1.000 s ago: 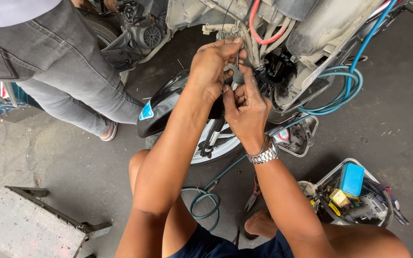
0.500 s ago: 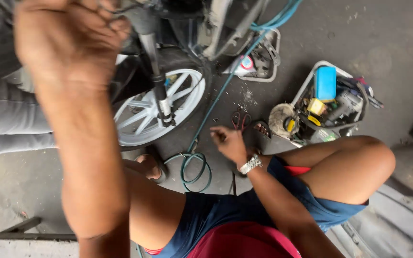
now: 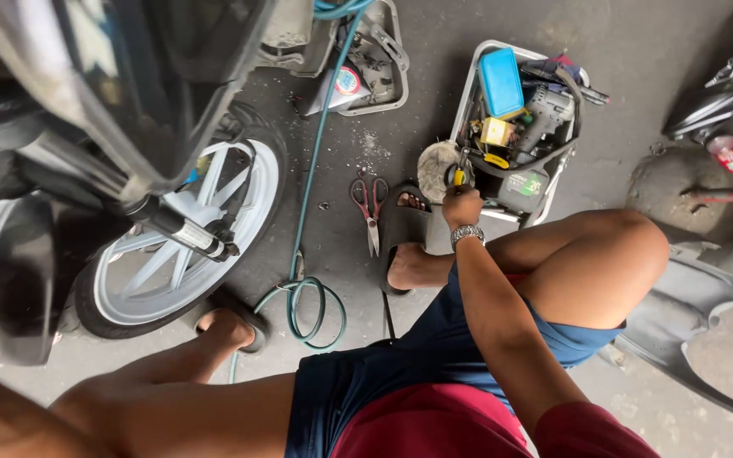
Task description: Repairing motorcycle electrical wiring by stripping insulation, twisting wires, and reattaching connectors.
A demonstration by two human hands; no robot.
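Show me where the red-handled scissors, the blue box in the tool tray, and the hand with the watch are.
red-handled scissors (image 3: 371, 212), head view, near the pivot.
blue box (image 3: 500, 81), head view, middle of its lid.
right hand (image 3: 461, 206), head view, back of the hand.

Just beyond the fingers (image 3: 460, 202) of the right hand (image 3: 462, 208) stands the tool tray (image 3: 468, 83) holding a drill (image 3: 545, 108), while scissors (image 3: 369, 208) lie left of them and the wheel (image 3: 184, 246) farther left.

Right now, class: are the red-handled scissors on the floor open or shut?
Shut: the scissors lie with blades together in one point, handle loops side by side.
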